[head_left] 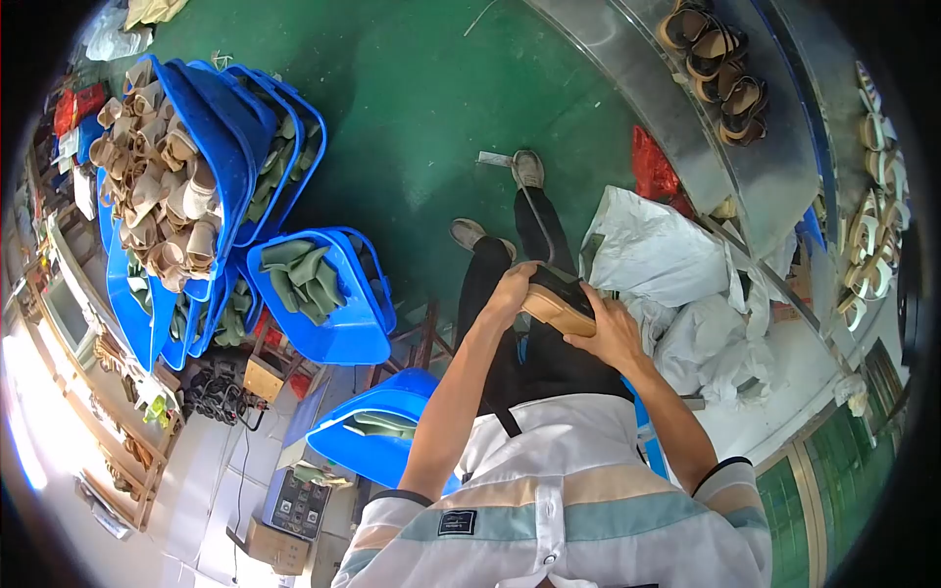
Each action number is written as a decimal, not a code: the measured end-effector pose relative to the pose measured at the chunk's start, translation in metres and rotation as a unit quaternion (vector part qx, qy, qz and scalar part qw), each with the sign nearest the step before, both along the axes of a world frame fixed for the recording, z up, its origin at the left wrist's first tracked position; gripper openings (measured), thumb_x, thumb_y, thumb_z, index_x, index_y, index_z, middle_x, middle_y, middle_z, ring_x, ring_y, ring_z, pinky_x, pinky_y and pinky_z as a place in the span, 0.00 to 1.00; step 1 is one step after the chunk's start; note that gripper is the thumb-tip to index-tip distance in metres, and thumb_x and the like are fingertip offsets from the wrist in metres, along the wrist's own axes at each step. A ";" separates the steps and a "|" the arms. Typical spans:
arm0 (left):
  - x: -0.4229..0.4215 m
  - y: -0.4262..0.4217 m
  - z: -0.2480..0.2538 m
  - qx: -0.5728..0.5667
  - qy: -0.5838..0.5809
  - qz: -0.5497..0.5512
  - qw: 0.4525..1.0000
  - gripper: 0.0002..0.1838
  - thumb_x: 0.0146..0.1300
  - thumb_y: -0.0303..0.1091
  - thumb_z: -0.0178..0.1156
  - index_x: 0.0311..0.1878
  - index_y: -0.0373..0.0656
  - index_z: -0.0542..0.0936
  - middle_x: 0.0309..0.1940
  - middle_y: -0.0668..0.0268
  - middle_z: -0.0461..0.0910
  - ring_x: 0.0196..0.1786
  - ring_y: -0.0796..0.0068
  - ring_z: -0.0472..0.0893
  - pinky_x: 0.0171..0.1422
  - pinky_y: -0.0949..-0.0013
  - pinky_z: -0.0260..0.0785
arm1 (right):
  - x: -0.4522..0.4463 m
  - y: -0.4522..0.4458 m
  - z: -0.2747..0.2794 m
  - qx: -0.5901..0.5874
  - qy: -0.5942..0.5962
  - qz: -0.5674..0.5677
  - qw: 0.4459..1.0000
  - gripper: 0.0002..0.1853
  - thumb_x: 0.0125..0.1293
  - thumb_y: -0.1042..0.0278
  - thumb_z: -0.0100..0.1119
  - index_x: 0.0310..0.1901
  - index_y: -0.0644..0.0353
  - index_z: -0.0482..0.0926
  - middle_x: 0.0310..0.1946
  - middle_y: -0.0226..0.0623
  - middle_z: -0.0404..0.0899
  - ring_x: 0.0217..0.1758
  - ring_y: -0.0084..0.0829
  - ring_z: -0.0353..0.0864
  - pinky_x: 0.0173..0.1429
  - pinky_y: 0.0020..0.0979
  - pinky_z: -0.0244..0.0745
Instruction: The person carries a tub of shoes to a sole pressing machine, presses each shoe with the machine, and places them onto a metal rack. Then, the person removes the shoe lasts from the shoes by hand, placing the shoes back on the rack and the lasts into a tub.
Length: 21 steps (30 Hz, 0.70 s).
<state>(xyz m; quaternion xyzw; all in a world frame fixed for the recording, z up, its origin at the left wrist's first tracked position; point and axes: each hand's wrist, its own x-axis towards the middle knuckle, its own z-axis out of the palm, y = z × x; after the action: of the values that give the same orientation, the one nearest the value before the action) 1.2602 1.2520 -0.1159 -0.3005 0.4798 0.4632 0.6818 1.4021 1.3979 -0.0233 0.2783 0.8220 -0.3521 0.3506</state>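
Above my lap I hold a tan and black shoe-like piece [561, 309] between both hands. My left hand [512, 292] grips its left end with the fingers wrapped round it. At its right end my right hand [610, 331] is closed on it, with the thumb along the near edge. The piece lies slightly tilted, its tan side toward me and its dark side away. Parts of its ends are hidden under my fingers.
Blue bins [227, 127] of beige shoe parts stand at the left, and another blue bin [343, 328] holds green pieces. White sacks [657, 245] lie at the right beside a metal conveyor [774, 147] carrying sandals [740, 93]. A control box [297, 505] sits lower left.
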 end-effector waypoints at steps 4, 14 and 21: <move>-0.005 0.004 -0.032 0.033 0.080 -0.098 0.991 0.23 0.70 0.38 0.44 0.59 0.30 0.74 0.49 0.53 0.80 0.49 0.61 0.80 0.55 0.63 0.72 | -0.001 0.005 -0.006 0.000 0.051 0.015 0.999 0.50 0.43 0.52 0.78 0.69 0.55 0.63 0.47 0.55 0.79 0.50 0.54 0.78 0.53 0.46 0.74; 0.017 -0.013 -0.076 0.063 0.327 -0.578 0.745 0.19 0.67 0.35 0.42 0.43 0.29 0.79 0.47 0.36 0.78 0.55 0.41 0.78 0.60 0.50 0.71 | -0.010 0.000 0.011 0.008 -0.041 0.088 0.995 0.52 0.44 0.43 0.76 0.70 0.53 0.62 0.33 0.56 0.81 0.40 0.57 0.81 0.45 0.47 0.79; 0.018 -0.010 -0.048 -0.008 0.280 -0.540 0.794 0.20 0.68 0.34 0.38 0.47 0.32 0.76 0.51 0.32 0.75 0.58 0.36 0.75 0.61 0.47 0.69 | -0.001 -0.005 0.021 0.011 -0.036 0.065 0.997 0.52 0.45 0.45 0.77 0.70 0.54 0.61 0.35 0.57 0.80 0.39 0.59 0.81 0.45 0.48 0.79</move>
<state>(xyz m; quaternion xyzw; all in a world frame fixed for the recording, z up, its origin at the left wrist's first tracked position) 1.2780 1.2416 -0.1638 0.1448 0.7377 0.0799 0.6546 1.4008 1.3932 -0.0028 0.2404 0.8288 -0.3092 0.3995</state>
